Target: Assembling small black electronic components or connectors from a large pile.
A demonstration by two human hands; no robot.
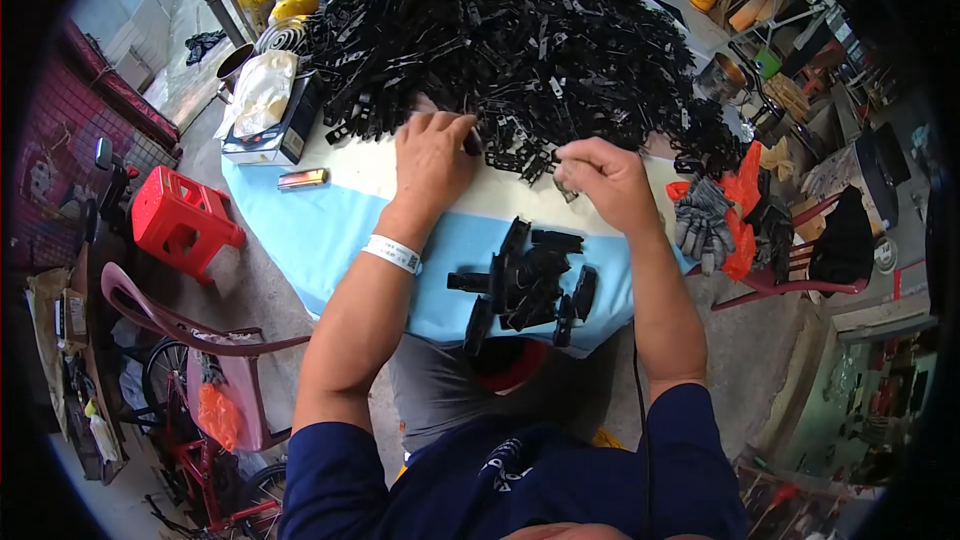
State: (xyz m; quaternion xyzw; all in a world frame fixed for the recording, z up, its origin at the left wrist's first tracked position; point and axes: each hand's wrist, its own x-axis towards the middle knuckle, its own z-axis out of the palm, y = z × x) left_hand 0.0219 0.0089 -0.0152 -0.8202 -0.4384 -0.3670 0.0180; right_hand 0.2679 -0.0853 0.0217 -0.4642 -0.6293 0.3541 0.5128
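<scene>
A large heap of small black plastic clip-like pieces [500, 40] covers the far half of the table. At its near edge my left hand [435, 155] is closed, fingers bent over a dark plastic piece [473, 143] that shows beside the index finger. To its right, my right hand [605, 180] pinches thumb against fingers, with a small piece [569, 196] showing below the fingertips; its exact kind is too small to tell. Between my forearms, near the front edge, lies a smaller group of black plastic pieces [530, 285], some lined up in strips.
The table has a blue and cream cover [290, 220]. On its left are a box [265, 145] and a lighter-like item [303, 179]. Grey gloves [703, 225] and orange plastic lie at the right. A red stool [178, 220] and a pink chair [225, 380] stand left.
</scene>
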